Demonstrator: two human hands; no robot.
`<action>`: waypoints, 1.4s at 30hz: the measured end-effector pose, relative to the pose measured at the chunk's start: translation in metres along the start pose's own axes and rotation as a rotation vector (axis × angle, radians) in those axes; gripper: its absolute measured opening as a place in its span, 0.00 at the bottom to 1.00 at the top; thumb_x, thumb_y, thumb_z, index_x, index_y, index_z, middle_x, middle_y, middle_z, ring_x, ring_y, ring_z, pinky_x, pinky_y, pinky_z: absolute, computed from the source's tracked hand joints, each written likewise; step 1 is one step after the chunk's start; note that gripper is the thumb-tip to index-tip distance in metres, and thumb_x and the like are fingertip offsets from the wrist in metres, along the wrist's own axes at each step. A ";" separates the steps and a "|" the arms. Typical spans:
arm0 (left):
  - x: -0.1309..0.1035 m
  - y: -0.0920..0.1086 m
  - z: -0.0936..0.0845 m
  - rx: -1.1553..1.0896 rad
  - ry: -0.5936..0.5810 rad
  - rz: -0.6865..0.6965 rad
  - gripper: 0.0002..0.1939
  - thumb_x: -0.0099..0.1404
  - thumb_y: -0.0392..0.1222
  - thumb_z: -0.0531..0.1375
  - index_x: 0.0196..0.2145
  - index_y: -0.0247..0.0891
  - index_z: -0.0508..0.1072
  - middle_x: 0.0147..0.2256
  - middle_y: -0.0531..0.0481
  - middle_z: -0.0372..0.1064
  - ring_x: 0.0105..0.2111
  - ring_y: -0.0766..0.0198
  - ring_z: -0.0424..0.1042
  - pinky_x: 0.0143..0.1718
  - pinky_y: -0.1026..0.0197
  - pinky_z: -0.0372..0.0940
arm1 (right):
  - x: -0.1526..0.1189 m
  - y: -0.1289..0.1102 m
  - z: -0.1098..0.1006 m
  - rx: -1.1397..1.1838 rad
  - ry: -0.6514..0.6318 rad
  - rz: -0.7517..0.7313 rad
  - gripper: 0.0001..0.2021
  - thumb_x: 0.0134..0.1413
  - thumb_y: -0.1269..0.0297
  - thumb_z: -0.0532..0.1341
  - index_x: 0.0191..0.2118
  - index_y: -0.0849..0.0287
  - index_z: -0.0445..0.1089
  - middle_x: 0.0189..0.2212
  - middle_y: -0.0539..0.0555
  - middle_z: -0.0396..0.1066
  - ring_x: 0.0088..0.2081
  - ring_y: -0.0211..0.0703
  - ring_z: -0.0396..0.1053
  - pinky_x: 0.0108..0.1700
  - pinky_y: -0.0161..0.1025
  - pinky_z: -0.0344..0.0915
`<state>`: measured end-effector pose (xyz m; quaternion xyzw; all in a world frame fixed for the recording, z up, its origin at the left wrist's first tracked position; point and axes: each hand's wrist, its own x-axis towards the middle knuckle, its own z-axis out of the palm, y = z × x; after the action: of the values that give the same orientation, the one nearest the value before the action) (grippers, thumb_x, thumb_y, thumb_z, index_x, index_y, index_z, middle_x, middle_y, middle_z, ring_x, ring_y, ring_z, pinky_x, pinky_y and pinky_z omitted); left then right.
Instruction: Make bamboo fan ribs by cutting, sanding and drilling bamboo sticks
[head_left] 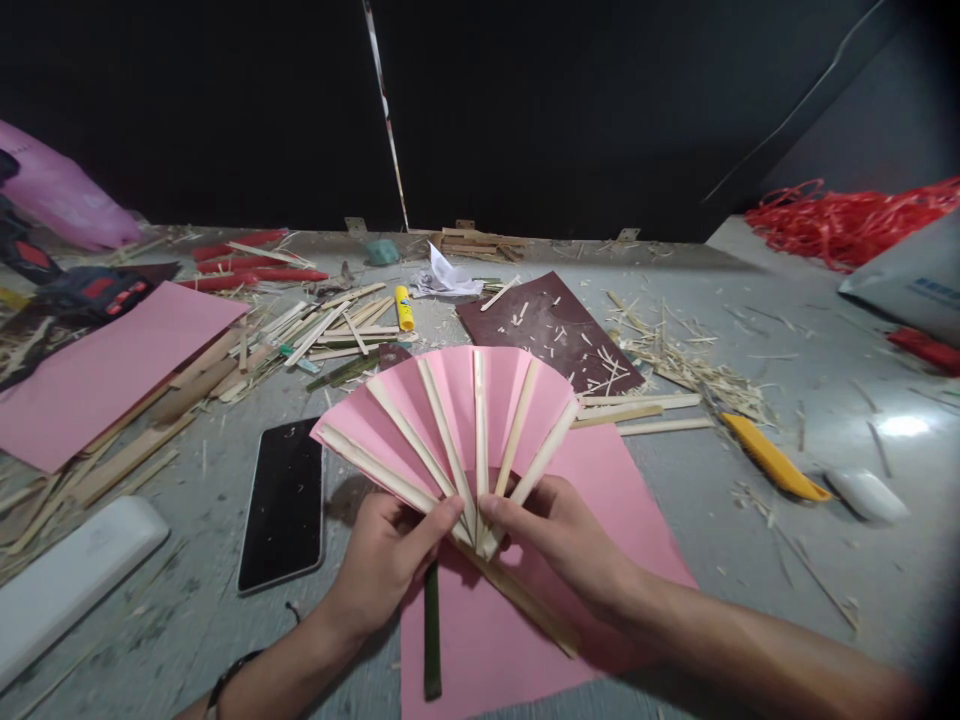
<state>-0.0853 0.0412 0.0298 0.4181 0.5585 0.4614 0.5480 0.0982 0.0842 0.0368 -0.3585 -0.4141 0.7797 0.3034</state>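
Observation:
A pink paper fan (457, 410) with several pale bamboo ribs is spread out between my two hands. My left hand (405, 555) grips its lower left side, the thumb lying on the ribs near where they meet. On the other side, my right hand (559, 540) pinches the ribs, its thumb close to the left one. My other fingers are partly hidden behind the fan. Below it lies a pink paper sheet (495, 670), with a green bamboo strip (432, 640) and a pale bamboo strip (536, 610) over it.
A tablet (281, 505) lies left, near a long white case (75, 585). A yellow utility knife (772, 455) and a white earbud-like case (866, 495) lie right. Beyond are a glue stick (404, 308), a brown board (547, 330), bamboo scraps and red plastic string (847, 225).

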 end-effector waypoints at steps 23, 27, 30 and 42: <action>0.003 -0.008 -0.004 -0.069 -0.084 -0.157 0.31 0.72 0.64 0.57 0.22 0.35 0.71 0.11 0.54 0.59 0.09 0.71 0.58 0.10 0.71 0.52 | 0.002 -0.001 -0.008 -0.107 0.046 0.030 0.19 0.62 0.49 0.67 0.41 0.64 0.77 0.35 0.58 0.76 0.33 0.42 0.72 0.39 0.43 0.70; 0.006 -0.009 -0.006 -0.073 -0.079 -0.153 0.30 0.72 0.63 0.57 0.23 0.36 0.71 0.11 0.55 0.59 0.09 0.71 0.58 0.10 0.70 0.53 | -0.009 -0.016 -0.026 -0.461 0.007 -0.068 0.17 0.69 0.51 0.60 0.41 0.61 0.76 0.36 0.59 0.77 0.37 0.45 0.73 0.40 0.44 0.70; 0.010 -0.012 -0.008 -0.068 -0.080 -0.143 0.29 0.72 0.62 0.57 0.23 0.36 0.70 0.11 0.55 0.59 0.09 0.71 0.57 0.11 0.70 0.53 | -0.022 -0.017 -0.047 -0.860 0.102 -0.313 0.10 0.67 0.57 0.62 0.45 0.57 0.75 0.41 0.59 0.76 0.42 0.49 0.73 0.46 0.48 0.70; 0.016 -0.017 -0.010 -0.016 -0.088 -0.130 0.28 0.73 0.62 0.56 0.23 0.37 0.68 0.10 0.56 0.58 0.08 0.71 0.55 0.10 0.70 0.50 | -0.063 -0.028 -0.056 -1.151 0.094 -0.457 0.09 0.68 0.65 0.58 0.46 0.54 0.76 0.42 0.60 0.75 0.41 0.50 0.74 0.43 0.47 0.72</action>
<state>-0.0950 0.0522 0.0092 0.3962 0.5561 0.4106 0.6043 0.1836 0.0728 0.0586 -0.4009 -0.8207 0.3300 0.2384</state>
